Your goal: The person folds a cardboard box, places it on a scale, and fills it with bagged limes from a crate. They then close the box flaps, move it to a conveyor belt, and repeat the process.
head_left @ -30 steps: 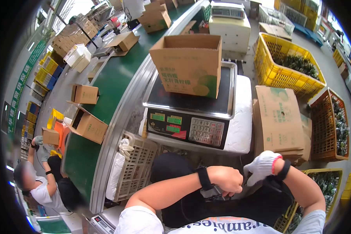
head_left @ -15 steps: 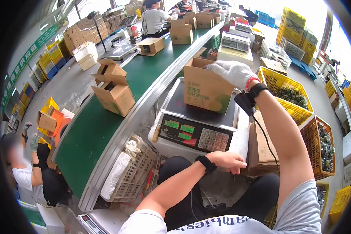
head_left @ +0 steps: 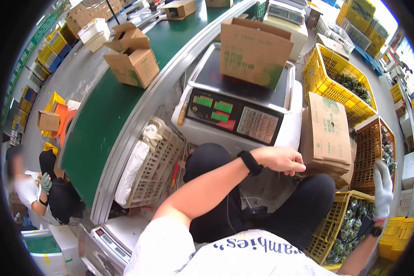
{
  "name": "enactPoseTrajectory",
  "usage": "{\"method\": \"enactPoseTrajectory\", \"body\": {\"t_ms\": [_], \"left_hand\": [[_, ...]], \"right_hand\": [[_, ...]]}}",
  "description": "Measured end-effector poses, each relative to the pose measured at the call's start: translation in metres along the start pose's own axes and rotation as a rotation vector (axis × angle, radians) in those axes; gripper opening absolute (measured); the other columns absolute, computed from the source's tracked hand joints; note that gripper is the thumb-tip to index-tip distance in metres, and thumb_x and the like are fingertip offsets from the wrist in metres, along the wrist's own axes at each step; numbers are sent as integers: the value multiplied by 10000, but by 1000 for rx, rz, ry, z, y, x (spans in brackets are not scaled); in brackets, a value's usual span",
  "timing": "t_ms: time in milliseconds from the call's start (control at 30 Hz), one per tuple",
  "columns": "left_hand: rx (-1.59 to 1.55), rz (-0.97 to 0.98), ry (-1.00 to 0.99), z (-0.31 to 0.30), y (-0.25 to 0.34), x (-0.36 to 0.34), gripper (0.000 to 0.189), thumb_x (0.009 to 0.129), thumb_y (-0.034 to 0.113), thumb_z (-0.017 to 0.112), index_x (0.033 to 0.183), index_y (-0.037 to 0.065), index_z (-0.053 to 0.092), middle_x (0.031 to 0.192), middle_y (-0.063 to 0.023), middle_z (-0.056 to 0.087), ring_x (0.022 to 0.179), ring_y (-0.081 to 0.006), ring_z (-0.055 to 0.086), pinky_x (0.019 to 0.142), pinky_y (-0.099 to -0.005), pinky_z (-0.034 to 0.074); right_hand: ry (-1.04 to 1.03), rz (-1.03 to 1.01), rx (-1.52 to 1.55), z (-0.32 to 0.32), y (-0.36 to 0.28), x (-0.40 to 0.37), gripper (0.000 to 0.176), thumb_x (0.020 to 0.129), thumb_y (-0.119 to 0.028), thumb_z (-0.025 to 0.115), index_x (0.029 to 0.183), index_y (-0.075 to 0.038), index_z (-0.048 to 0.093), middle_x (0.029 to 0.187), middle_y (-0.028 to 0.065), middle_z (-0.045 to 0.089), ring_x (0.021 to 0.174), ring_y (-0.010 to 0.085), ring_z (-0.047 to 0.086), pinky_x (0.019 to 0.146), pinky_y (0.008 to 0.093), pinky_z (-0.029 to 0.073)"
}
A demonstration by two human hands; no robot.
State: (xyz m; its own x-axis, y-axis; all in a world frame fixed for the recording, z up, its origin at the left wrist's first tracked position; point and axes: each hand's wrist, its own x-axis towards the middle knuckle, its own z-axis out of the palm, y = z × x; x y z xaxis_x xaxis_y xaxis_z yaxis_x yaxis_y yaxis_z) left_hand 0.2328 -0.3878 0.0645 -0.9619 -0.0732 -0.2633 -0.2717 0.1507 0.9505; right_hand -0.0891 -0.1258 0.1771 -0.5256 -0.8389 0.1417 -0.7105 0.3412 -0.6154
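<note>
My left hand [head_left: 283, 161], bare with a black wristband, hovers over my knees in front of the scale. Its fingers are curled in, with nothing visible in them. To the right, my right hand [head_left: 382, 189] wears a white glove, its fingers stretched out and holding nothing visible. It is beside a yellow crate [head_left: 324, 228] of clear plastic packs [head_left: 354, 225] with dark green contents. A cardboard box [head_left: 253, 55], its top open, stands upright on the digital weighing scale [head_left: 207, 85]. Flattened cartons [head_left: 326, 131] are stacked between the scale and the crates.
A green conveyor belt [head_left: 101, 138] runs along the left, carrying an open carton [head_left: 135, 66]. A beige basket [head_left: 158, 158] stands below its rail. More crates, one yellow [head_left: 317, 76] and one orange-brown [head_left: 370, 152], line the right. A seated person [head_left: 30, 188] works at far left.
My right hand has let go of the box on the scale and swung down to the right, near the crates. The view has tilted downward. My left hand stays over my lap.
</note>
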Motion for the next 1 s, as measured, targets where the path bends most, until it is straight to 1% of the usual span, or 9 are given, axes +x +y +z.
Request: {"method": "enactPoseTrajectory", "body": {"t_ms": [133,233,300,400,600,700,733,800,1000], "left_hand": [[44,-60,-57,12,-4,15,469,1042,430,558,1251,16,630,1016,-71,726,914,-146,674,845,-318,535],[-11,-93,-92,19,-7,27,468,1046,428,552,1275,26,619,1045,-71,719,941,-152,673,854,-317,535],[0,-123,-101,21,-7,32,471,1045,427,552,1287,28,614,1060,-73,716,944,-155,672,856,-315,534],[14,-150,-123,19,-6,34,466,1053,407,542,1330,36,591,1090,-73,708,969,-152,669,864,-312,534],[-26,304,257,15,78,0,450,1002,208,655,1412,70,529,1117,-82,688,951,-145,679,798,-282,550],[286,622,591,32,158,-20,1119,797,728,699,1568,13,314,1392,-186,546,1152,-255,637,892,-323,535],[570,778,523,20,182,-26,1157,784,769,685,1575,16,302,1444,-219,497,1251,-305,579,940,-356,524],[16,1058,689,53,205,-13,1105,798,772,660,1589,87,306,1509,-206,480,1268,-293,591,953,-357,522],[69,1040,705,55,194,-28,1093,806,767,655,1588,87,307,1507,-206,480,1268,-292,588,957,-358,518]], "right_hand": [[206,526,-554,-22,205,-123,691,1016,-451,587,1516,-7,413,1525,191,479,1398,307,455,1183,381,315],[69,713,-388,15,254,-193,858,979,-584,562,1535,35,353,1557,244,423,1436,361,405,1197,407,289],[-117,655,-642,46,235,-213,888,964,-612,555,1541,29,346,1560,269,402,1444,403,379,1186,437,309],[39,683,-527,54,220,-209,815,934,-549,634,1509,-11,424,1514,259,460,1398,408,427,1164,455,337],[228,487,-701,69,196,-188,824,866,-516,715,1506,-84,425,1491,275,447,1360,457,413,1144,500,332],[369,301,-758,80,158,-175,622,804,-492,771,1262,-108,598,1242,206,600,1157,410,546,1004,497,441],[141,412,-734,77,147,-168,576,815,-499,755,1210,-105,612,1135,172,646,1080,393,587,936,488,480],[4,573,-666,90,141,-162,511,853,-526,703,1083,-77,625,1109,180,662,1019,388,640,863,481,516],[-10,604,-594,104,178,-142,411,883,-441,677,1097,-91,639,1021,186,699,971,392,668,830,489,528]]}}
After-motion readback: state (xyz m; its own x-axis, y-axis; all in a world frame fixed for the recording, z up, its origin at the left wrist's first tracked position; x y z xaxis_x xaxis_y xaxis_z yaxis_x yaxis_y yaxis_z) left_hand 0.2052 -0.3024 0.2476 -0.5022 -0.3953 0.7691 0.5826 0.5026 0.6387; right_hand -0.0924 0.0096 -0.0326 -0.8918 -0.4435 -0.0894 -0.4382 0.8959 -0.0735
